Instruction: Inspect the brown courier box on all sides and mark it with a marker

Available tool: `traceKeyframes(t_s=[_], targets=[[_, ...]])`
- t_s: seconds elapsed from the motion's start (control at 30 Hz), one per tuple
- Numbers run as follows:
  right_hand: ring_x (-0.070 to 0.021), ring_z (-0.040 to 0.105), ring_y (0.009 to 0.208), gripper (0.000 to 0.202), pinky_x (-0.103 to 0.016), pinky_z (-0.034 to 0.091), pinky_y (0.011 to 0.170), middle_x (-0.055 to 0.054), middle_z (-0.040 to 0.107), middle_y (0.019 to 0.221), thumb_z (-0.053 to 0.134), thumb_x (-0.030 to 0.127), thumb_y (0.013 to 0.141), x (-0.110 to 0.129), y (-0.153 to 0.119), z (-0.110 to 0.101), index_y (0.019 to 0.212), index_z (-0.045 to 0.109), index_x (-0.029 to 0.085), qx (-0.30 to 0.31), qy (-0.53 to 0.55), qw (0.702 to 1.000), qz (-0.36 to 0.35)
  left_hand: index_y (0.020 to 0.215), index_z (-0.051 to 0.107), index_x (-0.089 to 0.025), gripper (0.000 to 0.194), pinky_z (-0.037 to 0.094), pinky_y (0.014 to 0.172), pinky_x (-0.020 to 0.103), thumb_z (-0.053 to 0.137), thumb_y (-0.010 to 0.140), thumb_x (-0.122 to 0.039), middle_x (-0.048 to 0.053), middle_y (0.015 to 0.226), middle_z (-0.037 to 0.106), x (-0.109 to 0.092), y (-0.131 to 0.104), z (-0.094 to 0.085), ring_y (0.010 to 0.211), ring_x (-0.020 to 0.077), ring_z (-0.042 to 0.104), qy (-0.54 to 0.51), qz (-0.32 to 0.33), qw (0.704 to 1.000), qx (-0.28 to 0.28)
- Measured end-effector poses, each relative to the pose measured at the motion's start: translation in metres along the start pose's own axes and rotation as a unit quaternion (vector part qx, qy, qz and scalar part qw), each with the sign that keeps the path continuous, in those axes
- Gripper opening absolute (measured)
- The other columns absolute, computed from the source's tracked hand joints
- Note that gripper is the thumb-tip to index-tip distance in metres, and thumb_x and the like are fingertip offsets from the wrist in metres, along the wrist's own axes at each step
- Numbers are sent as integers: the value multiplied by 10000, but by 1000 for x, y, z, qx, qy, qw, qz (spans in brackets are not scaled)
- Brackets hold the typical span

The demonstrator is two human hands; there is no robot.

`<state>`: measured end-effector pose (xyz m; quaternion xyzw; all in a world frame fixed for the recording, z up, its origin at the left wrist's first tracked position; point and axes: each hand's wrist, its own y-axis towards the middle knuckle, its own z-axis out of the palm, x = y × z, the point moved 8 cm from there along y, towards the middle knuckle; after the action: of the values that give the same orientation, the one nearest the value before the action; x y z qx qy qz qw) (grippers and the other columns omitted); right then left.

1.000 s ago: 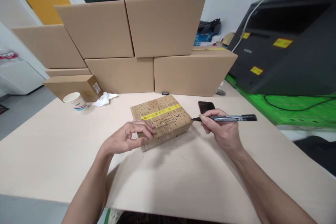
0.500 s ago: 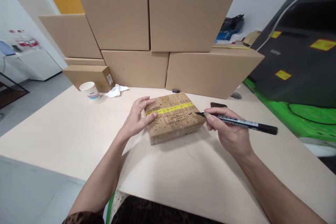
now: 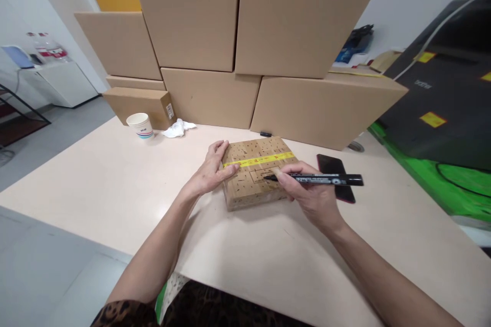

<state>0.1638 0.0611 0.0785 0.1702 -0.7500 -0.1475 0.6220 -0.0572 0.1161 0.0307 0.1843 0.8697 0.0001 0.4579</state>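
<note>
A small cardboard box with a yellow tape strip and many dark pen marks lies flat on the table. My left hand grips its left edge, the thumb on top and the fingers along the far left side. Between the fingertips of my right hand is a black marker, its tip at the printed rectangle on the box top. The marker's back end points right. Whether the tip touches the cardboard, I cannot tell. The marker's cap lies behind the box.
Large cardboard boxes are stacked along the back. A paper cup and crumpled tissue stand at the back left. A dark phone lies right of my right hand. Farther right is a dark machine above green material.
My right hand has moved the marker left, from the box's right edge to the printed rectangle. More of the phone shows. The whole view has shifted slightly.
</note>
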Motion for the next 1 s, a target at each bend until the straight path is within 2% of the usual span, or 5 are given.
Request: traceKeyframes(t_s=[0.23,0.37,0.5,0.73,1.0], targets=[[-132,524,610,192,-282,428,595,18,615,684,640,314,911,20,11,17,738,643,231,16,-90,994,-57,1592,320,-155,903,162,1300,537,582,888,-657,186,1622,225,2,1,1,1568,381,177,-7,17,1000,-4],[-126,517,596,250,-274,427,604,35,572,628,606,288,908,18,14,32,668,582,225,73,-115,989,-57,1587,327,-132,911,165,1299,538,582,883,-651,197,1612,233,2,2,2,1561,392,192,-4,18,1000,-3],[-132,527,614,233,-282,430,621,29,594,653,620,303,916,20,11,23,697,606,226,37,-102,992,-60,1573,336,-75,949,182,1297,528,568,870,-669,229,1593,241,0,3,3,1553,399,203,3,19,1000,2],[-142,579,663,213,-285,463,656,19,640,703,614,308,929,11,6,37,735,641,225,95,-120,987,-47,1564,364,-138,867,195,1287,555,577,887,-636,197,1586,270,1,3,2,1543,391,221,10,32,999,-4],[-160,662,665,48,-273,505,609,3,722,796,673,228,920,20,-25,-23,896,694,263,56,-171,976,-122,1519,417,-115,878,197,1285,580,564,863,-680,216,1579,272,0,3,3,1540,414,218,0,28,1000,-2]])
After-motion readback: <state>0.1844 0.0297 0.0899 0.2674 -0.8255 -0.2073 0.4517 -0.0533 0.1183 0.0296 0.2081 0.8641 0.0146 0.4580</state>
